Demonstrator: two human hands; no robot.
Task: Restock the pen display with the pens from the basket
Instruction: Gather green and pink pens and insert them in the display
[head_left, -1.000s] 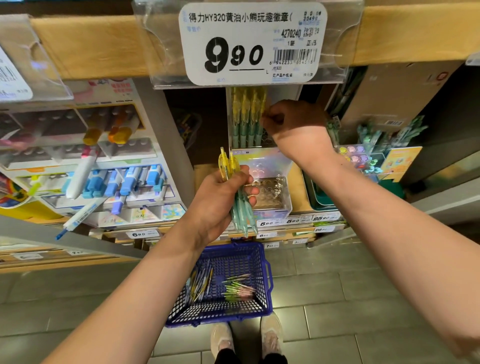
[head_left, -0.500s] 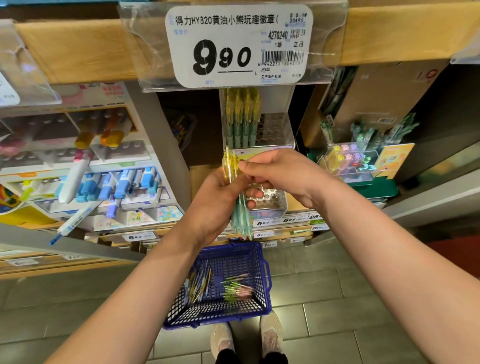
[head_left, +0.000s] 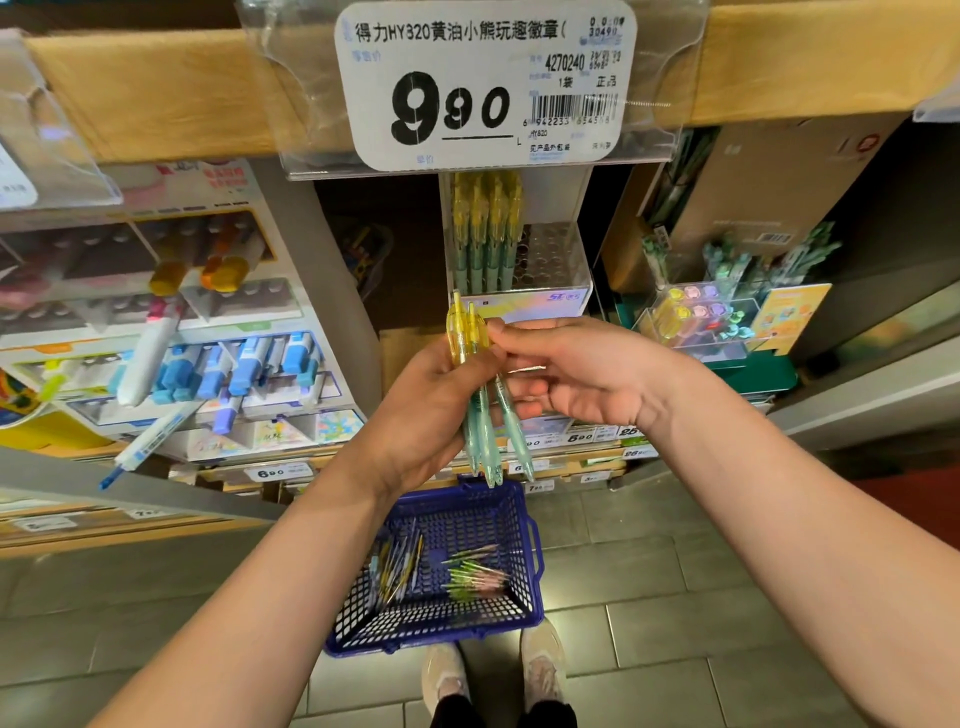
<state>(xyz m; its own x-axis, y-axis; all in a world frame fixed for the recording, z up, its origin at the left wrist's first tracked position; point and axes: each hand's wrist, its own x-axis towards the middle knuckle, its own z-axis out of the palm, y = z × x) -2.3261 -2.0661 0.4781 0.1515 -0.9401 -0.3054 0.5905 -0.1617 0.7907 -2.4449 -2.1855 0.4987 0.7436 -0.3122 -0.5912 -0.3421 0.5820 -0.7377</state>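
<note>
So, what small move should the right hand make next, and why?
Probably draw one pen out of the bunch of pens in the left hand and carry it up to the display: the right hand seems to pinch a yellow top, and the holes beside the standing pens look empty.

The left hand (head_left: 421, 415) and right hand (head_left: 587, 374) are left uncovered, as are both forearms (head_left: 249, 597). Pale trainers (head_left: 445, 675) are worn, and dark trouser legs (head_left: 457, 716) are glimpsed at the ankles.

a price tag (head_left: 485, 83) hangs on the shelf edge (head_left: 156, 88), blue-capped markers (head_left: 247, 364) at left.
</note>
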